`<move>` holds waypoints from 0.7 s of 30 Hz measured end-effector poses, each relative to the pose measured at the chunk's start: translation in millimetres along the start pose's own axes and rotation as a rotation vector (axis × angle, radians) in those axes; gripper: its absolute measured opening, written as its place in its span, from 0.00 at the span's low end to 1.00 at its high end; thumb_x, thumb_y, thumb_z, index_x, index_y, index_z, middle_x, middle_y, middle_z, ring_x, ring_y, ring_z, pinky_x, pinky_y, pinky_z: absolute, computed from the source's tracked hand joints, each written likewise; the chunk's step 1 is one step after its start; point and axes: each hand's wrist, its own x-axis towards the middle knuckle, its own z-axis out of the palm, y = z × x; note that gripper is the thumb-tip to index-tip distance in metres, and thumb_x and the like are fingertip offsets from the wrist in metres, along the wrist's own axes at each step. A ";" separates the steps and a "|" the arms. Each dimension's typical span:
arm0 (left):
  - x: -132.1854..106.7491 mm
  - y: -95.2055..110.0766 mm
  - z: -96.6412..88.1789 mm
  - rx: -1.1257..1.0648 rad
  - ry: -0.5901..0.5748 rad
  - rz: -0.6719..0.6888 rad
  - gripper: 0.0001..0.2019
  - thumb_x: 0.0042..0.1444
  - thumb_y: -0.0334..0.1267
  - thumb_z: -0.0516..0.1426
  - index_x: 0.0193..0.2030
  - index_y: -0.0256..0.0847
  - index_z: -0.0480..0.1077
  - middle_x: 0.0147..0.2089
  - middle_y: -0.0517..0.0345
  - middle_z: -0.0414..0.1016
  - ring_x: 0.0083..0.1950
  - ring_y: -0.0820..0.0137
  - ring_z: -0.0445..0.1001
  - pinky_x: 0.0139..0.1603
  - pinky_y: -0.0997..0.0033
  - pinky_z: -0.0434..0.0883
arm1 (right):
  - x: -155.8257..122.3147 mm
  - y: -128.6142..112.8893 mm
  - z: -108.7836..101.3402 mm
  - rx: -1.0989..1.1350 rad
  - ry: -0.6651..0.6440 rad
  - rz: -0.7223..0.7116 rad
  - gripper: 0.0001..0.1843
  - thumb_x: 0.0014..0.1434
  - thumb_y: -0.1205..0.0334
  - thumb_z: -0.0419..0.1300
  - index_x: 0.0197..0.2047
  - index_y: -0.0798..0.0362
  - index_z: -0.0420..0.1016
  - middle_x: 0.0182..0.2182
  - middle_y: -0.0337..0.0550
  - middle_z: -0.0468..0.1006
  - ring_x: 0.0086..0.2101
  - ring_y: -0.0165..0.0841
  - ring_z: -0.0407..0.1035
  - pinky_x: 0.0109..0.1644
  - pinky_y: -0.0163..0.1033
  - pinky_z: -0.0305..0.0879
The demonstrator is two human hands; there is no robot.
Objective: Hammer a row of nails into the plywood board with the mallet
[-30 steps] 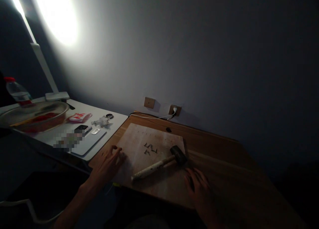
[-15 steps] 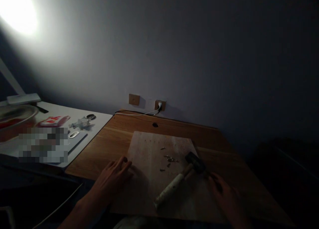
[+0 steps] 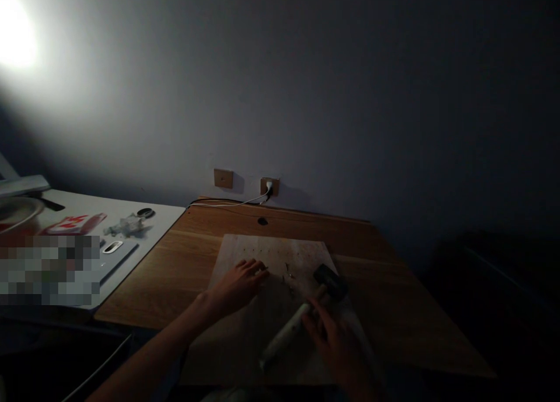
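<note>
Farther over the board (image 3: 271,303) now, my left fingers (image 3: 254,269) bunch narrow, right fingers (image 3: 322,318) meet its mallet (image 3: 292,326), grips unclear; screws (image 3: 291,275) lie loose.

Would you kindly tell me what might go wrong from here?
Several small metal pieces lie loose on the board, so a knock might scatter them. With the right hand at the mallet and the left hand over the same board, a careless swing could strike the left one. It is dim there, so the pieces may be hard to see.
</note>
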 end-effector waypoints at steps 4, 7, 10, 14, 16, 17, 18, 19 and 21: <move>20.1 -16.0 10.0 -0.038 -0.023 0.069 0.17 0.60 0.21 0.54 0.53 0.40 0.72 0.52 0.48 0.75 0.53 0.62 0.74 0.54 0.63 0.72 | 0.7 -5.7 10.8 -0.056 0.032 0.082 0.26 0.66 0.41 0.53 0.57 0.46 0.79 0.36 0.49 0.87 0.36 0.44 0.82 0.37 0.41 0.75; 26.2 -24.2 13.1 -0.059 0.001 0.071 0.19 0.59 0.19 0.52 0.51 0.40 0.73 0.52 0.47 0.74 0.52 0.64 0.74 0.53 0.67 0.73 | 1.0 -3.2 14.9 0.036 0.058 0.140 0.22 0.63 0.41 0.56 0.50 0.45 0.80 0.36 0.46 0.86 0.36 0.43 0.82 0.38 0.40 0.74; 30.6 -30.9 13.0 -0.051 0.036 0.003 0.16 0.61 0.22 0.52 0.53 0.38 0.72 0.55 0.45 0.72 0.53 0.62 0.73 0.54 0.64 0.73 | 1.4 0.1 12.4 0.211 0.052 0.188 0.18 0.60 0.42 0.58 0.44 0.45 0.78 0.38 0.43 0.85 0.39 0.42 0.81 0.42 0.41 0.74; 38.1 -36.9 11.5 0.004 -0.018 -0.077 0.10 0.66 0.29 0.52 0.48 0.37 0.74 0.51 0.45 0.74 0.51 0.60 0.73 0.53 0.62 0.72 | 0.7 8.6 2.3 0.525 0.126 0.289 0.24 0.53 0.44 0.64 0.49 0.48 0.76 0.47 0.46 0.83 0.46 0.44 0.78 0.49 0.43 0.73; 42.9 -36.8 10.3 0.023 -0.052 -0.083 0.10 0.67 0.28 0.51 0.47 0.37 0.73 0.49 0.45 0.75 0.50 0.61 0.73 0.53 0.63 0.72 | -0.3 13.6 -4.3 0.728 0.193 0.377 0.34 0.51 0.43 0.67 0.58 0.47 0.72 0.52 0.47 0.80 0.48 0.44 0.77 0.49 0.43 0.73; 45.7 -35.7 9.6 0.028 -0.062 -0.085 0.10 0.66 0.28 0.51 0.47 0.37 0.73 0.49 0.45 0.75 0.49 0.61 0.73 0.53 0.63 0.72 | -0.7 16.0 -7.2 0.833 0.217 0.433 0.38 0.50 0.43 0.68 0.62 0.46 0.69 0.52 0.46 0.81 0.47 0.44 0.77 0.48 0.44 0.74; 48.9 -34.1 9.0 0.029 -0.065 -0.092 0.10 0.66 0.28 0.52 0.48 0.37 0.73 0.49 0.45 0.75 0.49 0.61 0.74 0.53 0.63 0.72 | -1.1 18.4 -9.5 0.932 0.224 0.500 0.40 0.49 0.43 0.70 0.63 0.46 0.68 0.48 0.45 0.82 0.43 0.42 0.78 0.45 0.43 0.75; 52.5 -32.0 8.5 0.028 -0.063 -0.105 0.10 0.66 0.29 0.52 0.50 0.37 0.72 0.50 0.45 0.75 0.50 0.60 0.74 0.53 0.63 0.72 | -1.3 20.9 -10.8 1.019 0.208 0.575 0.40 0.47 0.43 0.71 0.62 0.46 0.69 0.42 0.43 0.83 0.38 0.40 0.79 0.40 0.42 0.76; 60.8 -26.6 8.2 0.016 -0.070 -0.141 0.10 0.67 0.31 0.53 0.51 0.37 0.71 0.50 0.44 0.74 0.51 0.60 0.74 0.53 0.63 0.72 | -1.1 26.9 -10.7 1.158 0.119 0.701 0.35 0.45 0.42 0.72 0.54 0.48 0.74 0.28 0.38 0.80 0.24 0.33 0.75 0.27 0.36 0.71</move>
